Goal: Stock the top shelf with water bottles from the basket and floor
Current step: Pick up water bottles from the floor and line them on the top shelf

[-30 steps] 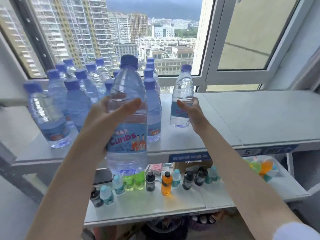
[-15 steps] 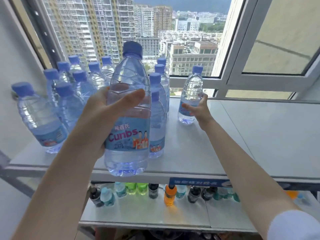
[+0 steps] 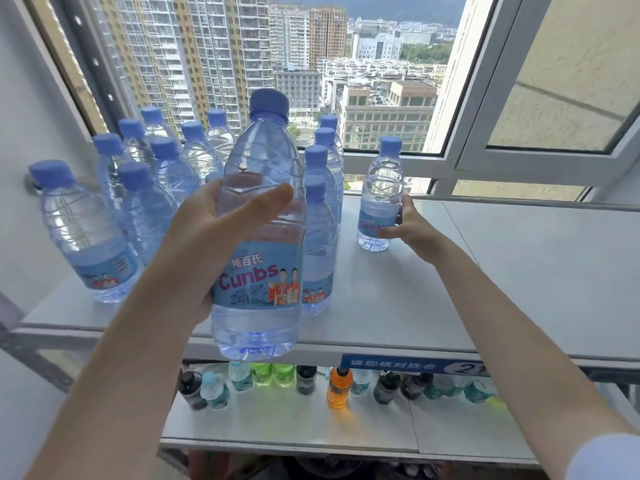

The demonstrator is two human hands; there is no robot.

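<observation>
You are placing two bottles by the cluster [image 3: 156, 202] on the shelf [image 3: 519, 289].
Your right hand [image 3: 412, 230] curls round a bottle [image 3: 379, 199] standing just right of the cluster. Your left hand [image 3: 221, 237] grips a second bottle [image 3: 259, 271], held up in front of the cluster. Next, probably, set it down there and let go.

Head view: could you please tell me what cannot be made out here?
Rear water bottles: partly hidden behind the held bottle and left hand.
Fingertips of the right hand: behind the lone bottle it grips.
Shelf tag number: cut off by the right forearm.
Lower-shelf drinks: labels too small.
Basket, floor: outside the frame.
</observation>
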